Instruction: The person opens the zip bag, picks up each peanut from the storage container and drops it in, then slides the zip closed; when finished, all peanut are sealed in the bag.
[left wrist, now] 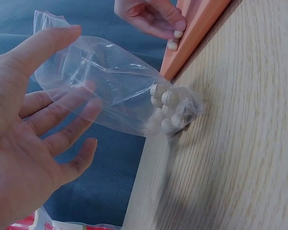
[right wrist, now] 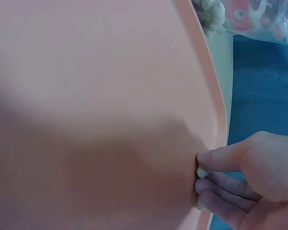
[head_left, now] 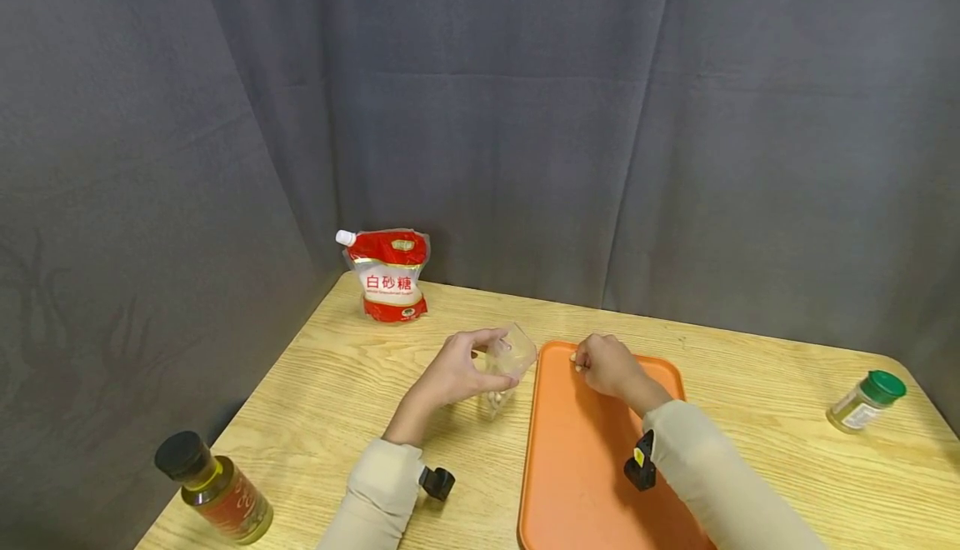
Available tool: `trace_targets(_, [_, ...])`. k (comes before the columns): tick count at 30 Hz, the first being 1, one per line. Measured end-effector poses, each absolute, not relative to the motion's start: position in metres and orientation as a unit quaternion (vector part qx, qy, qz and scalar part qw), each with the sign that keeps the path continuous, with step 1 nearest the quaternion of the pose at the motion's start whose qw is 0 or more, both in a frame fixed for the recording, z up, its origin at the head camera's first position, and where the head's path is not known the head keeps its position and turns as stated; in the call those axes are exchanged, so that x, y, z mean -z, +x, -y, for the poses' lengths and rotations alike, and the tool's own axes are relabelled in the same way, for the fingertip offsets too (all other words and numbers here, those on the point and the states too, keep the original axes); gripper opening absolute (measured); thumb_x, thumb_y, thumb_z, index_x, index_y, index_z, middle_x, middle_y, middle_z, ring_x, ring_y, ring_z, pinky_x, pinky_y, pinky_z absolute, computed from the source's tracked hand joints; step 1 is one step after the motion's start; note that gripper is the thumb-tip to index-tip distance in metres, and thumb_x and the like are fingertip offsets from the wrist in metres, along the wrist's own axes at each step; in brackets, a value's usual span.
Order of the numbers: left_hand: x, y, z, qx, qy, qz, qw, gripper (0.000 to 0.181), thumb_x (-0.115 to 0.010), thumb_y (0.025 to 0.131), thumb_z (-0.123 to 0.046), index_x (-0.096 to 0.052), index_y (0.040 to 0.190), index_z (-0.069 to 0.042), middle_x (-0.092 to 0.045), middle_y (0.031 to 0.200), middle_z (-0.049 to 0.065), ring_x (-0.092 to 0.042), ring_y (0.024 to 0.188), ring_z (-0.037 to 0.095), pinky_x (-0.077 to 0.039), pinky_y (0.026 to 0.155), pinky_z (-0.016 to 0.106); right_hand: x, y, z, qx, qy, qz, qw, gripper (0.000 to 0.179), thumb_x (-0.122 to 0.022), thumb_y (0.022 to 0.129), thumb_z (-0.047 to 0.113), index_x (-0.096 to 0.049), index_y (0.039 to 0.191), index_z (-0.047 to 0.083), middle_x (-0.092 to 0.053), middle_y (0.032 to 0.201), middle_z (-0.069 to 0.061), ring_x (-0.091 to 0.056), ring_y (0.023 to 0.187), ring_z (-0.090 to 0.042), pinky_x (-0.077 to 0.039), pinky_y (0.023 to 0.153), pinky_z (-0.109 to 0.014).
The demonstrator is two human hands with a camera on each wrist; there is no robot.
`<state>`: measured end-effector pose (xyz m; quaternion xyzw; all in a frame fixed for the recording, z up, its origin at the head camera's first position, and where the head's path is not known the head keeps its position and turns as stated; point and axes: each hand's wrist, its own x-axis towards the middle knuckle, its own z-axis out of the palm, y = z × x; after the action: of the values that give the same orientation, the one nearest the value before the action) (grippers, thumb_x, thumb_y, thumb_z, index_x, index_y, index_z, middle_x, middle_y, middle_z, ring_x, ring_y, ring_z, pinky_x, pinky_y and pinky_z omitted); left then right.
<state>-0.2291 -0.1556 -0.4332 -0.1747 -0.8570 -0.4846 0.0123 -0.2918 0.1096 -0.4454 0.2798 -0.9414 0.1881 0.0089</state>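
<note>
My left hand [head_left: 459,371] holds a clear plastic bag [head_left: 519,352] by its mouth, left of the orange tray [head_left: 573,458]. Its thumb and fingers are spread around the film in the left wrist view. Several pale peanuts in their shells [left wrist: 169,103] have gathered in the bag's bottom, close to the wooden tabletop. At the tray's far left corner, my right hand [head_left: 609,365] pinches a peanut [right wrist: 202,172] between thumb and fingers. A second peanut [right wrist: 199,206] shows partly beneath the lower fingers.
A red and white sugar pouch [head_left: 388,279] stands at the back left of the table. An oil bottle with a black cap [head_left: 225,496] is at the front left. To the far right stands a green-capped spice jar [head_left: 864,404]. Grey curtains [head_left: 495,117] hang behind the table.
</note>
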Motion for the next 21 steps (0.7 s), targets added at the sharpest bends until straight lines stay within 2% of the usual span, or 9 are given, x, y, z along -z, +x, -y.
trace_targets(5, [0.433, -0.229, 0.156, 0.485, -0.176, 0.857, 0.013, 0.074, -0.087, 0.074, -0.024, -0.057, 0.138, -0.003, -0.064, 0.125, 0.007, -0.058, 0.105, 0.024, -0.051, 0.086, 0.047, 0.437, -0.292, -0.111, -0.201, 0.277, 0.94, 0.017, 0.01, -0.075, 0.08, -0.004, -0.072, 0.074, 0.004, -0.067, 0.072, -0.001, -0.058, 0.065, -0.016, -0.05, 0.061, -0.033])
trace_targets(8, [0.433, -0.229, 0.156, 0.483, -0.179, 0.857, 0.015, 0.073, -0.086, 0.074, -0.024, -0.058, 0.138, -0.003, -0.064, 0.124, 0.007, -0.058, 0.106, 0.025, -0.051, 0.087, 0.048, 0.428, -0.292, -0.114, -0.216, 0.282, 0.935, 0.021, 0.006, -0.076, 0.079, -0.004, -0.073, 0.077, 0.001, -0.07, 0.076, -0.006, -0.062, 0.067, -0.018, -0.053, 0.062, -0.036])
trace_targets(16, [0.433, -0.229, 0.156, 0.483, -0.182, 0.857, 0.015, 0.073, -0.087, 0.074, -0.024, -0.058, 0.138, -0.004, -0.064, 0.125, 0.008, -0.058, 0.106, 0.025, -0.051, 0.087, 0.046, 0.396, -0.291, -0.112, -0.228, 0.31, 0.922, 0.039, 0.006, -0.071, 0.081, -0.007, -0.073, 0.082, -0.002, -0.067, 0.073, -0.004, -0.057, 0.063, -0.014, -0.052, 0.059, -0.033])
trace_targets(21, [0.432, -0.229, 0.155, 0.485, -0.182, 0.855, 0.016, 0.073, -0.087, 0.073, -0.025, -0.059, 0.137, -0.004, -0.064, 0.124, 0.008, -0.058, 0.105, 0.026, -0.051, 0.086, 0.048, 0.379, -0.283, -0.101, -0.229, 0.332, 0.914, 0.05, 0.017, -0.067, 0.082, -0.008, -0.068, 0.072, 0.006, -0.054, 0.063, 0.004, -0.044, 0.056, -0.01, -0.038, 0.054, -0.028])
